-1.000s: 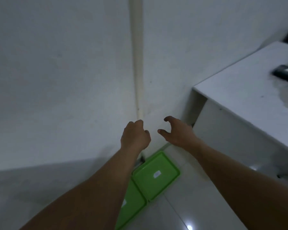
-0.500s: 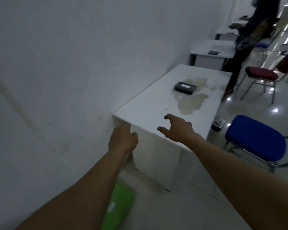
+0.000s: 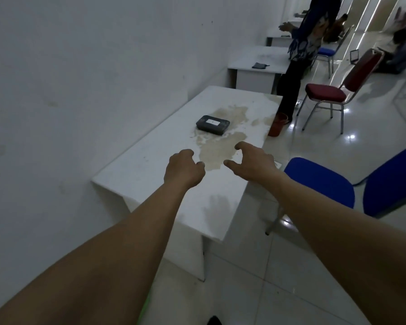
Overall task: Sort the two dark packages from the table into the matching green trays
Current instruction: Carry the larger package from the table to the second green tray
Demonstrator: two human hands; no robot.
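One dark package with a white label lies flat on the white table, on a brownish stain near the table's far half. My left hand hovers over the table's middle with its fingers curled in and nothing in it. My right hand hovers beside it, thumb and fingers spread, holding nothing. Both hands are well short of the package. Of the green trays only a thin green sliver shows at the bottom edge, behind my left forearm.
A white wall runs along the left. A blue chair stands right of the table, a red chair farther back. An orange bucket sits on the floor by the table's far corner. A person stands by a second table.
The view has swung up and right, from the green trays on the floor to the table. Both hands now hover over the tabletop, closer to the package.
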